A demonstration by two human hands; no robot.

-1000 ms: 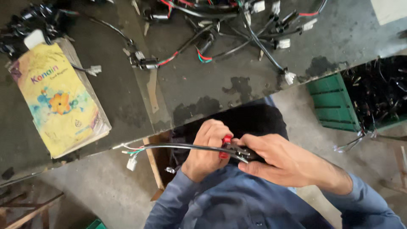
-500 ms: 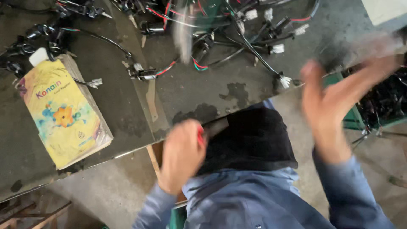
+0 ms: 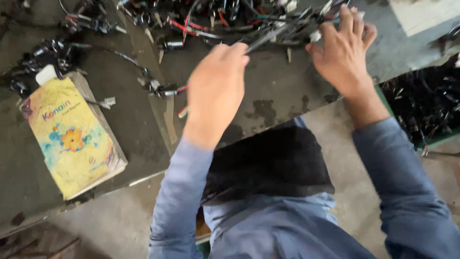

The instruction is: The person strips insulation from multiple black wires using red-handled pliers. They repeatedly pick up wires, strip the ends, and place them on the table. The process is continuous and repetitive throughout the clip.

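Reaching step, by my reading: the left hand [image 3: 215, 91], fingers clamped on a thin dark tool [image 3: 268, 37], and the right hand [image 3: 342, 52], fingers spread and holding nothing, hover over the tangled black-and-red wire harnesses [image 3: 215, 21] on the grey bench [image 3: 268, 96], which calls for singling out one harness.

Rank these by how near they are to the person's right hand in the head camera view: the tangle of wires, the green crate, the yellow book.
From the right hand:
1. Tangle of wires: at the fingertips, along the table's far edge.
2. Green crate: lower right, beside the table.
3. Yellow book: far left, beyond the left hand.
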